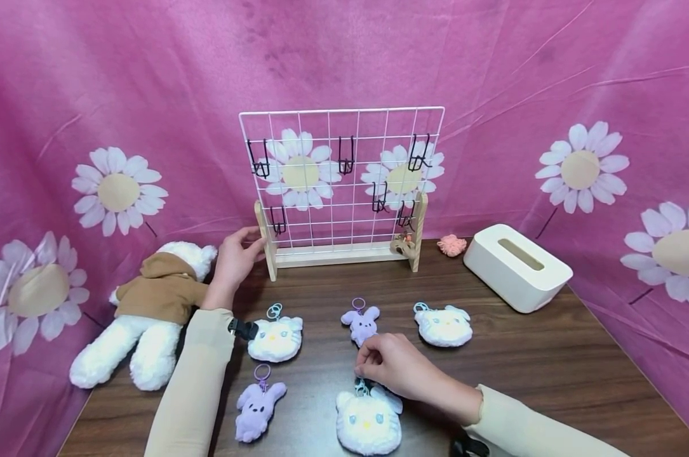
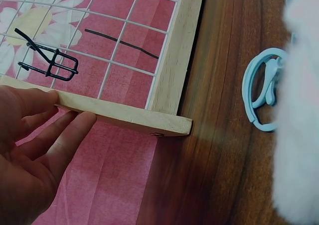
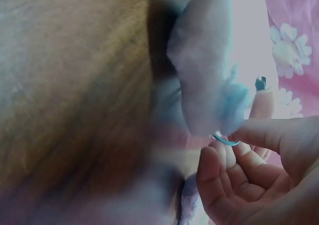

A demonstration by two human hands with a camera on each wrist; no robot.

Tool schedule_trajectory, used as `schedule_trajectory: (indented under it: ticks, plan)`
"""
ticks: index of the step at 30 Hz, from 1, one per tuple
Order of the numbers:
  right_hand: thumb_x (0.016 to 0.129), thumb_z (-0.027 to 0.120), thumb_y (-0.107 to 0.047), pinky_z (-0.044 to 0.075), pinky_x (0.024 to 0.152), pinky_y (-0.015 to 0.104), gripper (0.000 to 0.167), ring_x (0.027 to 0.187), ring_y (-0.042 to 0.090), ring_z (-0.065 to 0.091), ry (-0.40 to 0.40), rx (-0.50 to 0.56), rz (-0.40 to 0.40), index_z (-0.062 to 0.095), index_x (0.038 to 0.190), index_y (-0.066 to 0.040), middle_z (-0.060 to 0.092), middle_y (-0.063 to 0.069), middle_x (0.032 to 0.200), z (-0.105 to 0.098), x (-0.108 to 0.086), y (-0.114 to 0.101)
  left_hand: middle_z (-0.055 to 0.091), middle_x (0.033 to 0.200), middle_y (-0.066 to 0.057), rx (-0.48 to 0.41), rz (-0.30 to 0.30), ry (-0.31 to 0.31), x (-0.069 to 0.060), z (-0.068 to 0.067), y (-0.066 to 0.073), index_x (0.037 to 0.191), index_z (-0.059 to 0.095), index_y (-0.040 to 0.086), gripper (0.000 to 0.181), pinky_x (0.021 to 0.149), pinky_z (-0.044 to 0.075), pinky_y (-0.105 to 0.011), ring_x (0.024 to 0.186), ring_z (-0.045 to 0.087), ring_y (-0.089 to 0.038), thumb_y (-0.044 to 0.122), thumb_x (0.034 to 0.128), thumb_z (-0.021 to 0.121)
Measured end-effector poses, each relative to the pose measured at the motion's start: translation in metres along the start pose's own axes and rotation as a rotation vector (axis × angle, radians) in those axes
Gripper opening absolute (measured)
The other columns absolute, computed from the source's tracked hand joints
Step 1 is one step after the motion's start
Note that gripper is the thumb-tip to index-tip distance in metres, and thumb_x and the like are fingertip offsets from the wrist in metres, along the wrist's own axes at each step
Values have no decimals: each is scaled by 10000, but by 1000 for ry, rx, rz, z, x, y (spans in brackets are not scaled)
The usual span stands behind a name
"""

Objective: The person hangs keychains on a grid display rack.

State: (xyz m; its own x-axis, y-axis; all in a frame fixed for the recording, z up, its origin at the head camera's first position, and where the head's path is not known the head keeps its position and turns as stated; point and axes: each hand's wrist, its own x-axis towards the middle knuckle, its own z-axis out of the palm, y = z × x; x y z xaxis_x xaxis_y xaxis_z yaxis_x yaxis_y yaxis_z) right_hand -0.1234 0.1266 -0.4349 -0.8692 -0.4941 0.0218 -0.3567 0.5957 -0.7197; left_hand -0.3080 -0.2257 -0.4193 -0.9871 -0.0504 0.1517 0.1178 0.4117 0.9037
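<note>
My left hand (image 1: 237,259) pinches the left wooden post (image 2: 119,110) of a white wire grid rack (image 1: 344,256), its thumb on one face and fingertips on the other. My right hand (image 1: 398,368) pinches the light blue ring (image 3: 227,141) of a white cat-face plush keychain (image 1: 369,424), which hangs blurred from the fingers in the right wrist view. Around it lie two more cat-face plush keychains (image 1: 275,339) (image 1: 446,327) and two purple long-eared plush keychains (image 1: 258,411) (image 1: 362,324). Several black hooks (image 1: 346,156) hang on the grid.
A white plush bear (image 1: 158,298) in a brown hoodie lies left, beside my left forearm. At the right stand a cream tissue box (image 1: 512,266) and a small pink fluffy thing (image 1: 451,245). A small brown figure (image 1: 403,244) sits at the rack's right foot. A pink flowered cloth (image 1: 344,57) hangs behind.
</note>
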Motion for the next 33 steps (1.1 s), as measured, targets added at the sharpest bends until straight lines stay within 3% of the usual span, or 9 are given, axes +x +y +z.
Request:
schedule_trajectory:
  ticks: [11, 23, 33]
  plan:
    - [960, 873, -154, 541, 626, 136, 124, 702, -82, 580, 10, 22, -16, 797, 882, -215, 701, -153, 756, -12, 0, -1, 690, 1397, -333, -6, 10, 3, 0, 1, 0, 1538, 616, -58, 438, 920, 724, -240, 1230, 754, -476, 127, 1143, 653]
    - [979, 867, -156, 578, 648, 144, 100, 740, -64, 604, 22, 47, -23, 795, 925, -199, 708, -136, 811, -27, -6, -15, 697, 1388, -331, -16, 10, 7, 0, 1, 0, 1526, 629, -57, 425, 913, 724, -232, 1230, 754, -466, 124, 1142, 654]
    - [971, 860, -126, 587, 650, 150, 117, 761, -66, 596, 99, 25, -85, 787, 916, -199, 702, -120, 845, -34, -10, -25, 698, 1386, -329, -11, 8, 11, 0, 1, -1, 1517, 634, -60, 416, 900, 722, -214, 1219, 758, -455, 122, 1143, 650]
